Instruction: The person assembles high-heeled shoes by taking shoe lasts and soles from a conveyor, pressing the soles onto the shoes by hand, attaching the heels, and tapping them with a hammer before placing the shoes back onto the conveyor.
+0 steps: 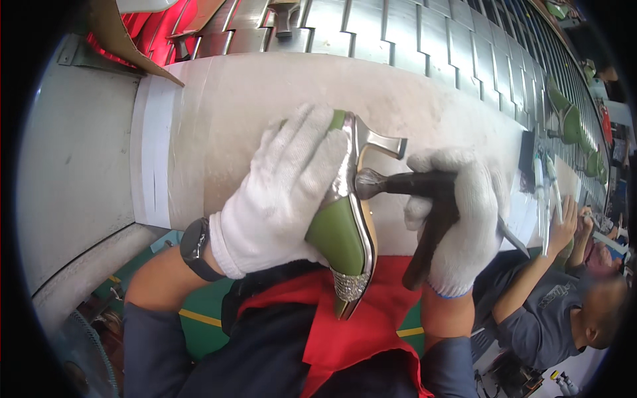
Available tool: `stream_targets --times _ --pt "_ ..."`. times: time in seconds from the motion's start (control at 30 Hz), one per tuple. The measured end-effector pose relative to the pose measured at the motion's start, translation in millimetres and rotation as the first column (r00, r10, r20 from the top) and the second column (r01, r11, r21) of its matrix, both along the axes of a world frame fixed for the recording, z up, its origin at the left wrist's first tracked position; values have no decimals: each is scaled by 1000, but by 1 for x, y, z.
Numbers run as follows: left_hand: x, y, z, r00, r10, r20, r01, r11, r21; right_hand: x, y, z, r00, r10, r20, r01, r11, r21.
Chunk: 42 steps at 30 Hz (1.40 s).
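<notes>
My left hand (pixel 282 189), in a white knit glove, is closed around a green heeled shoe (pixel 337 232). The shoe lies on its side, its silver heel pointing right and its toe, with a glittering band, toward me. In my gloved right hand (pixel 468 212) is a shoemaker's hammer (pixel 415 186). The hammer's round face touches, or nearly touches, the sole edge just below the heel. Its dark handle slants down from my fist, and a thin metal tip sticks out on the far side of the hand. My left palm hides much of the shoe's upper.
Under the shoe is a pale worktop (pixel 219 99). Beyond it runs a metal slat conveyor (pixel 398 30) carrying other green shoes (pixel 567 119) at right. Brushes (pixel 541 186) stand at the worktop's right end. A co-worker (pixel 551 318) sits close by at right. A grey panel (pixel 79 166) borders the left.
</notes>
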<state>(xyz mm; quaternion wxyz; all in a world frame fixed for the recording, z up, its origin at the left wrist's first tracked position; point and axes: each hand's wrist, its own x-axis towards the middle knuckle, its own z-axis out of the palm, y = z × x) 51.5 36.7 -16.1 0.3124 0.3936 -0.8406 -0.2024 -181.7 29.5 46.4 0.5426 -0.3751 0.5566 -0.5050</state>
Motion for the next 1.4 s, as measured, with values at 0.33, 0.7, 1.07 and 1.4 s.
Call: stream_targets --times 0.33,0.7,1.07,1.4 --pt "-7 -6 -1 998 6 61 -8 999 44 -2 -56 11 963 224 -149 -219 975 47" --pt "-10 -7 -8 999 -23 -25 21 995 -95 -18 -51 15 913 372 -168 -360 928 99" --pt "-51 -14 41 902 -338 268 378 919 -112 -69 54 8 996 31 -80 -22 993 116" --pt "-61 -10 26 950 -248 187 286 934 -215 -66 91 23 951 -8 -310 -34 991 -131"
